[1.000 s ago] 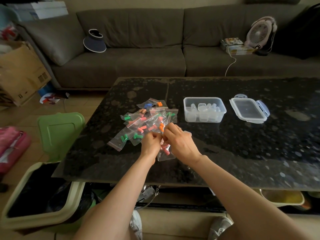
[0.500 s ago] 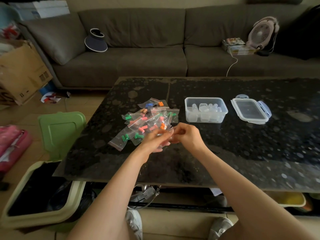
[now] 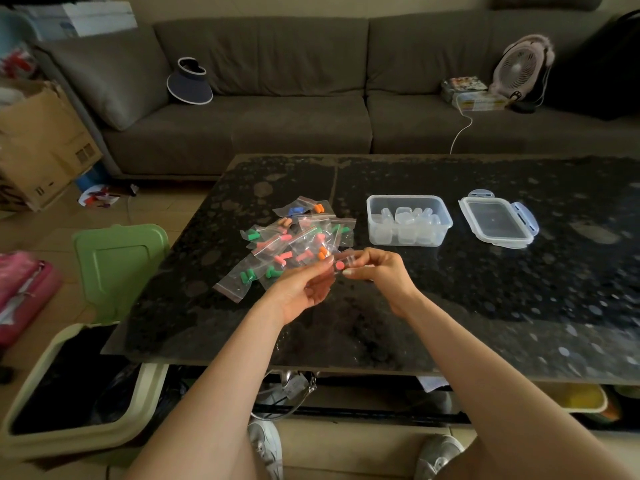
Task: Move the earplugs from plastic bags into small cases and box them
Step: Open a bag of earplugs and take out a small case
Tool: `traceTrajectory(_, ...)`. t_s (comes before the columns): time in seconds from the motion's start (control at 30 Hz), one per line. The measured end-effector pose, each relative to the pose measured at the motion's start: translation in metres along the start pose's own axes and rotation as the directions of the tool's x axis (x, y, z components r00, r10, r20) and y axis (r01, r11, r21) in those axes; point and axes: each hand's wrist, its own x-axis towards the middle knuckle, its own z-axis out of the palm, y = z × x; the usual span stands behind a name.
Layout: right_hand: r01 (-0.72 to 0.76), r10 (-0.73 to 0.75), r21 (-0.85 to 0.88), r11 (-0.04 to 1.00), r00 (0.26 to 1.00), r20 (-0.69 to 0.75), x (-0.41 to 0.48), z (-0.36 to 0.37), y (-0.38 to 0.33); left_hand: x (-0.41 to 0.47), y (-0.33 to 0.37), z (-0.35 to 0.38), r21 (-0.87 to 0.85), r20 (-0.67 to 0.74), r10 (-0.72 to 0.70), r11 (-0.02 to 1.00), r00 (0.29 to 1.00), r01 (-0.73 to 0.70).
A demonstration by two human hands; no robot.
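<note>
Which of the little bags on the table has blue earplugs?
The bag at the far edge of the pile, just left of an orange pair. Every other bag shows green, pink or orange.

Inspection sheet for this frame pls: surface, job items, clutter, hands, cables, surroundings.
Surface: black speckled table, glossy, smudged near the far edge.
Job's things: pile of bagged earplugs; open clear box holding small cases; box lid lies apart, to its right.
Clutter: on the floor at left, cardboard box and open bin with green lid raised.
Hands: left hand holds clear bag; right hand pinches pink earplug.
Cables: white cable runs from the sofa down behind the table.
Surroundings: sofa with visor, fan, books.
</note>
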Motion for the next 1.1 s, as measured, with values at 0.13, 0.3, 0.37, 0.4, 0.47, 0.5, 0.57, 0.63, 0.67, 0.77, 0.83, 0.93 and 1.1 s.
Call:
traceTrajectory(0.13,-0.018,0.017,0.014,1.000,0.999,0.032,0.000,0.000,0.003,-0.001,-0.002,0.007,-0.256,-0.084,0.048,0.964,0.995,-0.068)
traceTrajectory(0.3,-0.128,0.128,0.013,0.992,0.991,0.034,0.001,-0.001,0.007,0.006,-0.002,0.013,-0.283,-0.262,0.112,0.941,0.959,-0.187)
traceTrajectory(0.37,-0.213,0.216,0.073,0.974,0.976,-0.041,0.001,-0.005,0.010,0.013,-0.004,0.014,-0.029,-0.388,0.214,0.969,0.896,-0.244)
traceTrajectory(0.4,-0.270,0.278,0.123,0.955,0.959,-0.055,0.001,-0.006,0.011,0.014,-0.005,0.016,0.114,-0.397,0.299,0.954,0.868,-0.277)
traceTrajectory(0.47,-0.362,0.382,0.237,0.902,0.923,-0.044,0.000,-0.009,0.013,0.016,-0.008,0.017,0.349,-0.312,0.461,0.869,0.831,-0.351)
traceTrajectory(0.5,-0.386,0.413,0.268,0.882,0.910,-0.047,0.001,-0.011,0.014,0.017,-0.011,0.017,0.434,-0.250,0.517,0.815,0.818,-0.382)
traceTrajectory(0.57,-0.408,0.441,0.262,0.874,0.894,-0.077,0.002,-0.012,0.016,0.020,-0.017,0.016,0.550,-0.139,0.599,0.709,0.789,-0.441)
traceTrajectory(0.63,-0.406,0.426,0.174,0.897,0.899,-0.102,0.004,-0.013,0.020,0.024,-0.022,0.015,0.642,-0.058,0.652,0.605,0.756,-0.472)
traceTrajectory(0.67,-0.391,0.398,0.083,0.917,0.912,-0.099,0.005,-0.012,0.023,0.025,-0.024,0.015,0.679,-0.027,0.665,0.560,0.747,-0.474)
traceTrajectory(0.77,-0.184,0.194,-0.333,0.925,0.981,-0.004,0.005,-0.010,0.031,0.028,-0.027,0.016,0.727,0.039,0.663,0.495,0.748,-0.476)
traceTrajectory(0.83,-0.051,0.098,-0.462,0.885,0.992,0.079,0.004,-0.004,0.033,0.027,-0.028,0.017,0.741,0.065,0.654,0.474,0.753,-0.475)
traceTrajectory(0.93,-0.023,0.085,-0.473,0.881,0.990,0.110,0.002,0.004,0.033,0.026,-0.027,0.019,0.725,0.070,0.637,0.496,0.768,-0.478)
traceTrajectory(1.1,-0.020,0.050,-0.480,0.877,0.998,0.050,0.003,0.002,0.034,0.025,-0.025,0.016,0.641,0.115,0.518,0.613,0.848,-0.462)
